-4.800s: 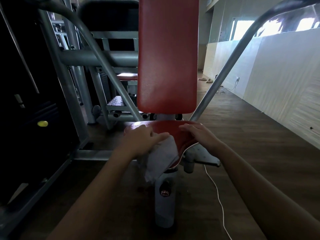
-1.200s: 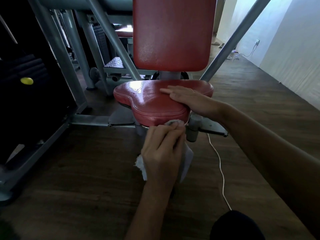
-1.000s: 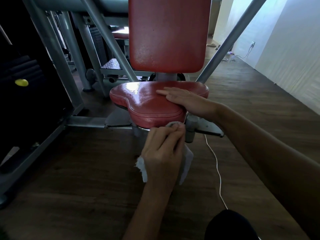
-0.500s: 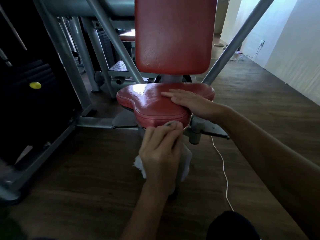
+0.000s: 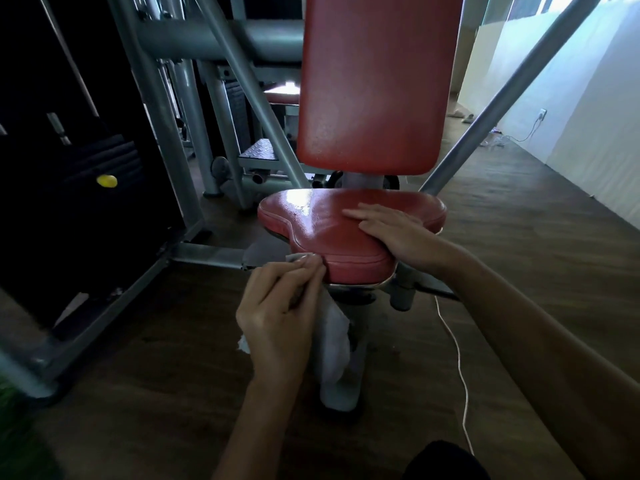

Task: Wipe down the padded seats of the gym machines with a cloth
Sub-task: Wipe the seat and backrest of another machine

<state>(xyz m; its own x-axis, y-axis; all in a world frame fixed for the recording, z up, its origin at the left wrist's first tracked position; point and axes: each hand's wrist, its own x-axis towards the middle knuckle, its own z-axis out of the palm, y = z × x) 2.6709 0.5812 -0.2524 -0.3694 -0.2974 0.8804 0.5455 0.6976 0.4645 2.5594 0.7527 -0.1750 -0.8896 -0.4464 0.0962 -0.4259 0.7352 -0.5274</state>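
Pinching a bunched fold of the white cloth (image 5: 333,337) in its curled fingers, the left hand (image 5: 277,313) presses it to the front-left rim of the red seat pad (image 5: 311,216), right on the piped seam. The loose end hangs down in front of the grey seat post (image 5: 341,393). The right hand (image 5: 391,230) lies flat on top of the pad, fingers straight, bracing it. To my eye, the seam wants firm fingertip pressure that follows the rim's curve around the rounded nose, with a clean fold turned outward. The seat is glossy, pebbled vinyl, lobed like a heart and catching the window light. The upright backrest pad (image 5: 374,81) behind it is a tall rounded rectangle of the same skin, held in painted steel tubing (image 5: 156,98).
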